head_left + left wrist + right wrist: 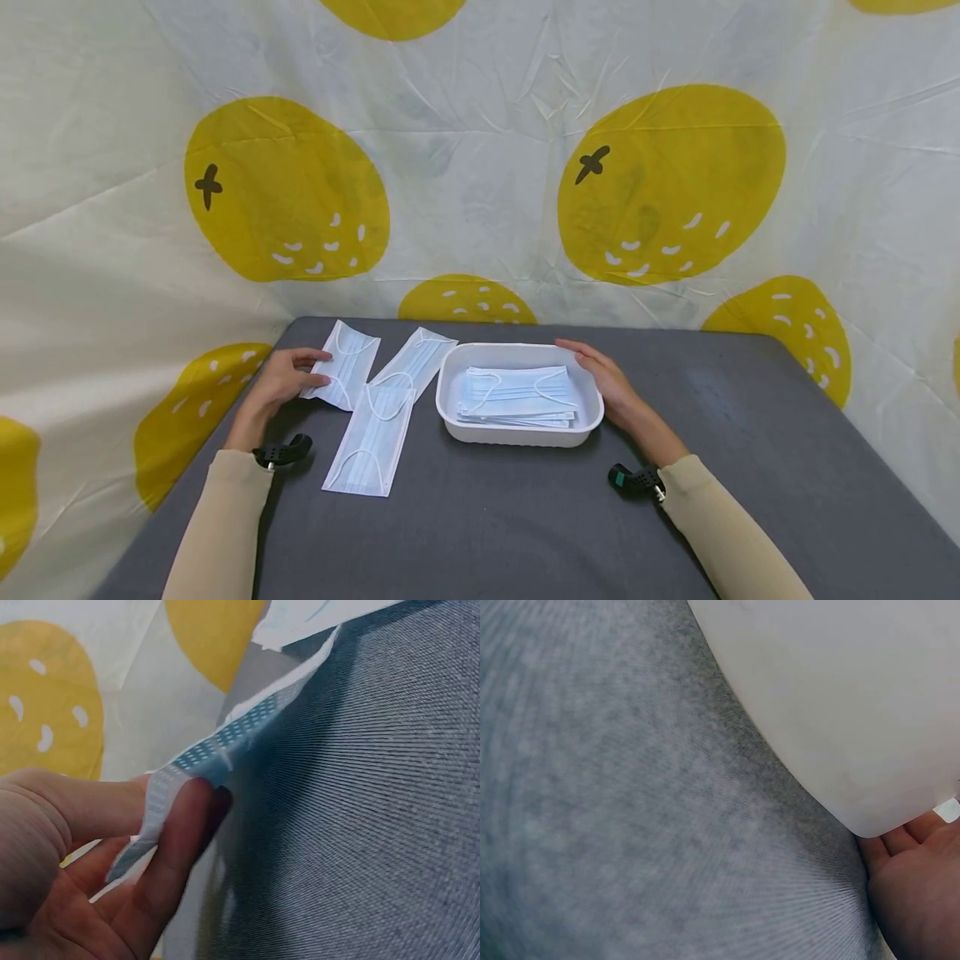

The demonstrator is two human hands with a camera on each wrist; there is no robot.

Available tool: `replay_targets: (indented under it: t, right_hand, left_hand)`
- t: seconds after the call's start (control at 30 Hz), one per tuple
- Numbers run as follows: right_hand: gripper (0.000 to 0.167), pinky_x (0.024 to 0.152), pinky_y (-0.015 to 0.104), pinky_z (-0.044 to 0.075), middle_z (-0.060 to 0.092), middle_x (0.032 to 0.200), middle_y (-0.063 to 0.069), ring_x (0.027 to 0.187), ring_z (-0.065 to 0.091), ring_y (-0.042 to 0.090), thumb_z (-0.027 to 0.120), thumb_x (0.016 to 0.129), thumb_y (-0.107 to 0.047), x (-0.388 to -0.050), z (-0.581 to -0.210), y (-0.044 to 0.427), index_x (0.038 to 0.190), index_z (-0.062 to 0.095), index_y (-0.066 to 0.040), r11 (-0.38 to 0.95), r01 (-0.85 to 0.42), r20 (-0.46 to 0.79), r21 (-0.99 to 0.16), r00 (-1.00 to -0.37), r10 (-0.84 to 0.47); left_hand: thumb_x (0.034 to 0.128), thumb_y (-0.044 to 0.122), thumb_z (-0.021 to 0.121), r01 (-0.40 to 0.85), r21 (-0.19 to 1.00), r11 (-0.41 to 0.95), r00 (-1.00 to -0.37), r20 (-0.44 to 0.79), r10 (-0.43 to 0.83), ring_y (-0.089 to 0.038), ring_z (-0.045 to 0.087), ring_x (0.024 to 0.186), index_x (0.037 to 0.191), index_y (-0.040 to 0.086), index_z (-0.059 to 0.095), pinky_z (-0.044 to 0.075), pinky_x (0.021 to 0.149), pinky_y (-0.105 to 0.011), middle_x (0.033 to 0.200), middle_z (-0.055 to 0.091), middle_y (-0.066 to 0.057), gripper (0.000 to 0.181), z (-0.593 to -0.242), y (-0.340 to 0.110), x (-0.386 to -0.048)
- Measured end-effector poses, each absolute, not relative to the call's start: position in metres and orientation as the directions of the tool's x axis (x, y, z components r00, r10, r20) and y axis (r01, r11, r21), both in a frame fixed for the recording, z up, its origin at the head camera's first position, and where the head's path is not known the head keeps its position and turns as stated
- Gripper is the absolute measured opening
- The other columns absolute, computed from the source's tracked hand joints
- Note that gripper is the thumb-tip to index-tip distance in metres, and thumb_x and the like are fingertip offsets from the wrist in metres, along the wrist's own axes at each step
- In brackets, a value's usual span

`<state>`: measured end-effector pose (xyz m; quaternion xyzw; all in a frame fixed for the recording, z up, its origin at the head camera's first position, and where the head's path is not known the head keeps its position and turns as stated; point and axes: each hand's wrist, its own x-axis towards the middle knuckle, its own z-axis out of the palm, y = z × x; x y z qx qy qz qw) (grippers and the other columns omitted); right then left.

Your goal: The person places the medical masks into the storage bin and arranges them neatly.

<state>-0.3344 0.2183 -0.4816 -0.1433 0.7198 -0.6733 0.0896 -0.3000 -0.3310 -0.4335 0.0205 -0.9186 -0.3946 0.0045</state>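
My left hand (282,380) pinches the left edge of a pale blue face mask (348,364). Close up in the left wrist view, thumb and fingers hold this mask (247,724) by its end, lifted off the cloth. Just right of it lie two more masks, one farther back (420,358) and one nearer (372,442), their ends overlapping. A white plastic tub (517,434) stands to their right with a stack of masks (517,393) inside. Against the tub's right side rests my right hand (603,379), its fingers extended along the rim; the tub hides part of them in the right wrist view.
Everything lies on a table with a dark grey cloth (480,533). Behind and to the left hangs a white curtain (472,208) printed with yellow fruit. Black straps are on both wrists.
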Motion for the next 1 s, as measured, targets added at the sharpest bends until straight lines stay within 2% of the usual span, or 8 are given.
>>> replay_targets:
  t: [0.17,0.33,0.4,0.43,0.53,0.63,0.73,1.0]
  right_hand:
    - [0.047,0.102,0.018,0.045,0.039,0.165,0.010,0.144,0.045,0.028,0.037,0.113,-0.025,-0.334,-0.481,0.218,0.158,0.043,-0.010,0.070,-0.082,0.056,-0.994,-0.946,-0.320]
    - [0.046,0.104,0.019,0.045,0.039,0.165,0.009,0.145,0.044,0.029,0.036,0.114,-0.025,-0.334,-0.480,0.219,0.157,0.045,-0.013,0.076,-0.074,0.046,-0.994,-0.947,-0.318]
    - [0.046,0.103,0.019,0.045,0.039,0.165,0.009,0.145,0.044,0.030,0.036,0.114,-0.025,-0.333,-0.480,0.219,0.157,0.045,-0.013,0.076,-0.073,0.046,-0.994,-0.947,-0.317]
    - [0.046,0.103,0.018,0.045,0.039,0.165,0.009,0.145,0.044,0.030,0.036,0.114,-0.025,-0.333,-0.480,0.219,0.157,0.045,-0.013,0.076,-0.074,0.046,-0.994,-0.947,-0.317]
    - [0.046,0.102,0.018,0.046,0.039,0.165,0.011,0.144,0.045,0.029,0.036,0.114,-0.025,-0.333,-0.480,0.218,0.157,0.045,-0.013,0.068,-0.076,0.051,-0.995,-0.946,-0.319]
    - [0.046,0.100,0.017,0.047,0.039,0.165,0.012,0.142,0.047,0.027,0.037,0.114,-0.025,-0.334,-0.480,0.218,0.157,0.045,-0.012,0.059,-0.080,0.057,-0.995,-0.945,-0.322]
    - [0.046,0.099,0.016,0.048,0.039,0.165,0.013,0.141,0.048,0.027,0.037,0.114,-0.025,-0.333,-0.479,0.218,0.157,0.045,-0.011,0.055,-0.082,0.060,-0.995,-0.945,-0.322]
    - [0.047,0.098,0.017,0.048,0.039,0.164,0.014,0.144,0.045,0.034,0.037,0.113,-0.026,-0.334,-0.481,0.219,0.157,0.044,-0.011,0.055,-0.080,0.058,-0.995,-0.945,-0.322]
  left_hand:
    - [0.0928,0.013,0.077,-0.018,0.737,0.676,-0.997,0.035,-0.065,-0.041,0.053,0.126,0.137,0.002,0.065,0.053,0.083,-0.017,0.147,0.057,-0.027,0.047,-0.429,-0.332,-0.298]
    - [0.0939,0.015,0.077,-0.019,0.752,0.659,-0.995,0.049,-0.084,-0.043,0.047,0.134,0.139,0.001,0.063,0.052,0.105,-0.042,0.149,0.054,-0.027,0.049,-0.424,-0.331,-0.297]
    - [0.0942,0.015,0.076,-0.025,0.761,0.648,-0.994,0.049,-0.096,-0.043,0.046,0.134,0.140,0.002,0.062,0.050,0.108,-0.046,0.151,0.052,-0.027,0.050,-0.421,-0.329,-0.296]
    - [0.0942,0.015,0.076,-0.027,0.765,0.644,-0.993,0.053,-0.104,-0.043,0.046,0.134,0.141,0.002,0.062,0.052,0.107,-0.043,0.151,0.052,-0.027,0.051,-0.420,-0.328,-0.295]
    - [0.0940,0.014,0.076,-0.025,0.779,0.627,-0.989,0.070,-0.126,-0.043,0.047,0.131,0.142,0.003,0.061,0.054,0.094,-0.023,0.152,0.049,-0.027,0.052,-0.417,-0.325,-0.295]
    - [0.0938,0.013,0.076,-0.010,0.800,0.600,-0.985,0.094,-0.142,-0.042,0.049,0.127,0.142,0.003,0.061,0.047,0.080,-0.007,0.152,0.049,-0.028,0.052,-0.415,-0.323,-0.295]
    - [0.0935,0.010,0.076,0.013,0.826,0.564,-0.983,0.114,-0.145,-0.040,0.051,0.121,0.142,0.001,0.061,0.047,0.074,-0.004,0.150,0.050,-0.028,0.051,-0.415,-0.320,-0.295]
    - [0.0932,0.008,0.076,0.051,0.862,0.505,-0.978,0.146,-0.150,-0.030,0.056,0.105,0.141,-0.001,0.061,0.053,0.074,-0.009,0.142,0.056,-0.028,0.051,-0.413,-0.315,-0.294]
